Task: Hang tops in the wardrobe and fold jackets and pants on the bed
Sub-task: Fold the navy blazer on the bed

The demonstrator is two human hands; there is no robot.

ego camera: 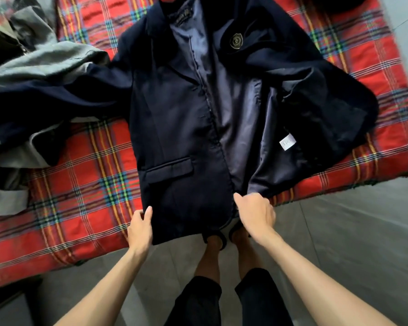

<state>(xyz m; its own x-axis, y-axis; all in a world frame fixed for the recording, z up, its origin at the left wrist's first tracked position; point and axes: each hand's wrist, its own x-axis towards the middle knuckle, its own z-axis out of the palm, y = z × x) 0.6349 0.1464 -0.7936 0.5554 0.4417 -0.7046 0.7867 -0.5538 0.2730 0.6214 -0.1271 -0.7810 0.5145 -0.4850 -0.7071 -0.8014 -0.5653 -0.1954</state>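
The left hand [140, 228] pinches the hem corner of the blazer [174, 118], thumb on top. The right hand [254, 212] grips the hem of the other front panel, fingers curled under, though how much cloth it holds is hard to tell. The blazer lies face up on the bed [85, 175], hem hanging over the near edge, right panel thrown open so the lining and a white tag [287, 142] show. Grey clothes [33, 67] lie heaped beside it. This looks like squaring-up before folding; next, the open panel needs closing and the sleeves brought in.
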